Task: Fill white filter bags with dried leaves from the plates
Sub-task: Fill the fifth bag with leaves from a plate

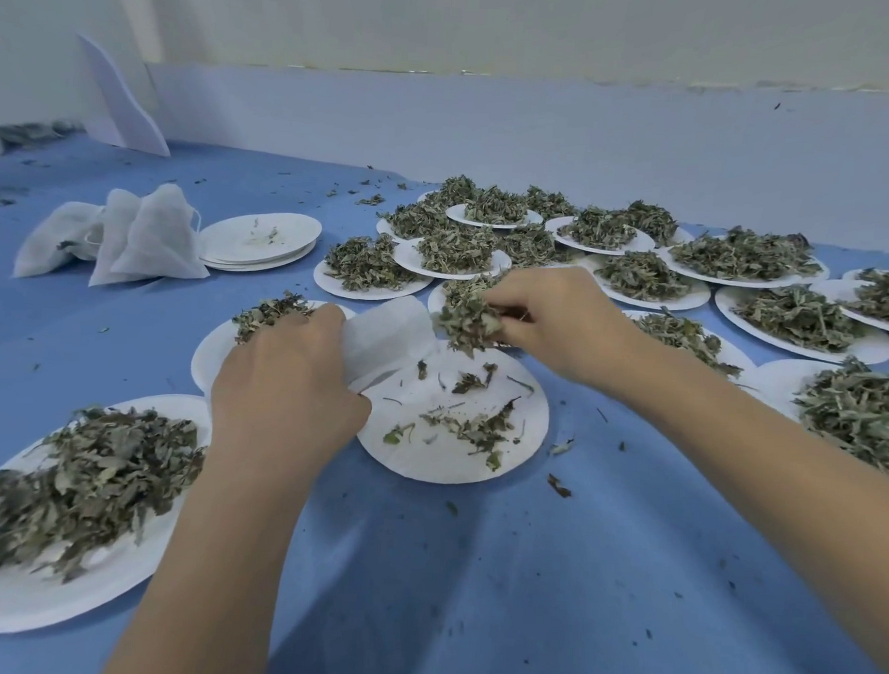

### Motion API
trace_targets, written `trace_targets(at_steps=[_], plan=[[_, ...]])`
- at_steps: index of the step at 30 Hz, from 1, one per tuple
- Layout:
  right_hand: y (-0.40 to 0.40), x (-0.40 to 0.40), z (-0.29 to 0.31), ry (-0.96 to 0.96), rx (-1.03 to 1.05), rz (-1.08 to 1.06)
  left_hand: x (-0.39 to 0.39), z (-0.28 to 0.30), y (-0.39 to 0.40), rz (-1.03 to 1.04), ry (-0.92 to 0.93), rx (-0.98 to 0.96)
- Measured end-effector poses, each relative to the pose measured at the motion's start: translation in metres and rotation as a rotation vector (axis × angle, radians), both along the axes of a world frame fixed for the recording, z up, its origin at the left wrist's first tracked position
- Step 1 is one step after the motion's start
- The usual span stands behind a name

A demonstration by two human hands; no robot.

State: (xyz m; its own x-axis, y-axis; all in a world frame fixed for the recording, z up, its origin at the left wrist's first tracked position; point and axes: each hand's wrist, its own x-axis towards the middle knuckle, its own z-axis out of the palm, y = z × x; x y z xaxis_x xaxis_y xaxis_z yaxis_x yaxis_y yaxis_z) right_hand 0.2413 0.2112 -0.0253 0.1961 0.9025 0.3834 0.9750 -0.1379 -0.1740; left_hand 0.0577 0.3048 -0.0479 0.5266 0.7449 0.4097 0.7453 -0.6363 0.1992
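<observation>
My left hand (pixel 284 381) grips a white filter bag (pixel 387 329) at its near edge and holds it over a white paper plate (pixel 519 455) that carries only a few leaf scraps. My right hand (pixel 549 320) pinches a clump of dried green leaves (pixel 468 322) right at the bag's far end, just above the plate. Whether the bag's mouth is spread I cannot tell.
Three filled white bags (pixel 133 235) stand at the back left beside a stack of emptied plates (pixel 259 239). Several plates heaped with leaves (pixel 737 256) crowd the back right, another full plate (pixel 75 475) lies at the near left. Leaf crumbs dot the blue cloth (pixel 474 590).
</observation>
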Motion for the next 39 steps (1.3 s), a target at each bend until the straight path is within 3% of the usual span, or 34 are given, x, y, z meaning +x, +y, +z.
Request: trace_targets(at_steps=[10,15,21,25,29,31,34,39], plan=[[0.004,-0.02,0.008,-0.113,-0.041,0.178,0.01,-0.002,-0.01,-0.126,-0.029,-0.033],[0.003,-0.029,0.008,0.268,0.007,0.173,0.022,-0.004,-0.023,-0.227,-0.185,-0.077],[-0.003,-0.027,0.007,0.898,0.02,0.211,0.026,-0.006,-0.025,-0.212,-0.275,-0.121],[-0.004,-0.025,0.002,0.974,0.029,0.234,0.03,-0.006,-0.024,-0.165,-0.23,-0.074],[0.005,-0.031,-0.005,0.695,-0.009,0.166,0.037,-0.01,-0.026,-0.192,-0.167,0.054],[0.009,-0.032,-0.008,0.648,-0.063,0.167,0.041,-0.012,-0.026,-0.21,-0.135,0.068],[0.011,-0.027,-0.006,0.738,-0.161,0.208,0.042,-0.014,-0.023,-0.222,-0.147,0.048],[0.004,-0.003,0.005,1.078,-0.284,0.323,0.04,-0.014,-0.016,-0.13,-0.164,0.03]])
